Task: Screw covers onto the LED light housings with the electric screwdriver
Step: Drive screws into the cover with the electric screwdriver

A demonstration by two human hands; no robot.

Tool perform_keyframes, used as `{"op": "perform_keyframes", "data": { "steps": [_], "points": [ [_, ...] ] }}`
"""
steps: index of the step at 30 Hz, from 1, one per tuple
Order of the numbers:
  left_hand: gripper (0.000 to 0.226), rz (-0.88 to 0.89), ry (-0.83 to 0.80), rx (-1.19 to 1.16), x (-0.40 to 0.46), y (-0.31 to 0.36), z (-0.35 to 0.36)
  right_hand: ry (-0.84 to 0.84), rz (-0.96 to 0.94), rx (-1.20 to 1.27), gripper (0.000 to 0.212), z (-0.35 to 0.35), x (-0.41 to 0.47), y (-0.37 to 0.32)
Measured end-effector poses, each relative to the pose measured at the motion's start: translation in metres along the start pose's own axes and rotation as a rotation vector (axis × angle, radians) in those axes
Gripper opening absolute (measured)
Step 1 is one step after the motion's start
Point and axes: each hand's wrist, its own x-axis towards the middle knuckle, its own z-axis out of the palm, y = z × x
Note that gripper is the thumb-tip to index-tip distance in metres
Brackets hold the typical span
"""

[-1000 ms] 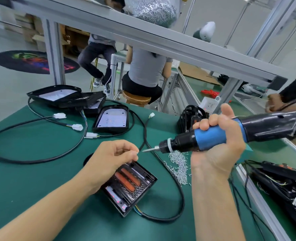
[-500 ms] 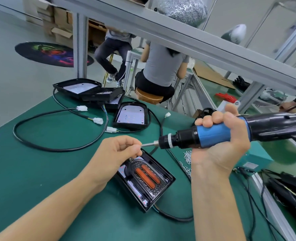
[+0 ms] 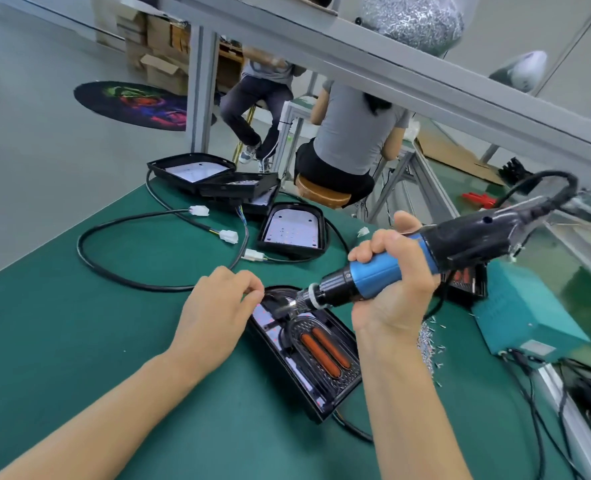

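A black LED light housing [image 3: 308, 355] with two orange strips on its cover lies on the green table [image 3: 79, 341] in front of me. My right hand [image 3: 396, 289] grips the blue-and-black electric screwdriver [image 3: 401, 263], tilted down to the left, its bit at the housing's upper left end. My left hand [image 3: 221, 303] rests at the housing's left edge, fingers curled with thumb and fingertips close together beside the bit; whether a screw is between them is hidden.
Several more black housings [image 3: 292, 230] with black cables and white connectors [image 3: 228, 235] lie at the table's far side. A pile of loose screws [image 3: 427, 344] and a teal box [image 3: 519, 317] sit to the right. Two people sit beyond the table.
The screwdriver has tipped downward and its bit has dropped from my left fingertips to the housing's upper end. My left hand has stayed beside the bit.
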Motion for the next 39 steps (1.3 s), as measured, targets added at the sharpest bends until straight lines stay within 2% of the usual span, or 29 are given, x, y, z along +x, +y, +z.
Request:
{"op": "perform_keyframes", "data": {
  "steps": [3,6,9,18,21,25,28,29,31,33,36,39],
  "points": [
    [0.016,0.138,0.068,0.169,-0.003,0.004,0.002,-0.021,-0.007,-0.067,0.022,-0.002,-0.003,0.011],
    [0.033,0.109,0.031,0.187,-0.006,0.002,0.01,-0.057,-0.022,-0.136,0.021,-0.002,-0.005,0.016],
    [0.04,0.097,0.047,0.215,-0.005,-0.002,0.015,-0.086,-0.028,-0.163,0.02,-0.002,-0.007,0.019],
    [0.045,0.093,0.037,0.199,-0.005,-0.002,0.013,-0.119,-0.021,-0.26,0.025,0.0,-0.014,0.025],
    [0.036,0.096,0.041,0.201,-0.003,-0.002,0.013,-0.114,0.005,-0.241,0.022,0.0,-0.017,0.024],
    [0.008,-0.02,0.05,0.013,0.014,0.004,0.011,-0.107,-0.002,-0.247,0.02,-0.004,-0.02,0.019],
    [0.011,-0.053,0.1,-0.185,0.028,0.021,0.007,-0.048,-0.003,-0.181,0.008,-0.014,-0.019,0.007],
    [0.013,-0.048,0.1,-0.239,0.033,0.029,0.008,-0.026,0.014,-0.135,0.01,-0.018,-0.018,0.001],
    [0.014,-0.023,0.058,-0.307,0.043,0.046,0.012,0.03,0.088,-0.006,0.029,-0.029,-0.013,-0.014],
    [0.015,0.029,-0.034,-0.333,0.05,0.064,0.023,0.097,0.121,0.094,0.036,-0.046,-0.007,-0.031],
    [0.015,0.137,-0.246,-0.261,0.057,0.096,0.047,0.197,0.066,0.115,0.028,-0.079,-0.003,-0.065],
    [0.015,0.201,-0.484,-0.124,0.062,0.123,0.078,0.272,-0.026,0.072,0.006,-0.107,-0.003,-0.095]
  ]
}}
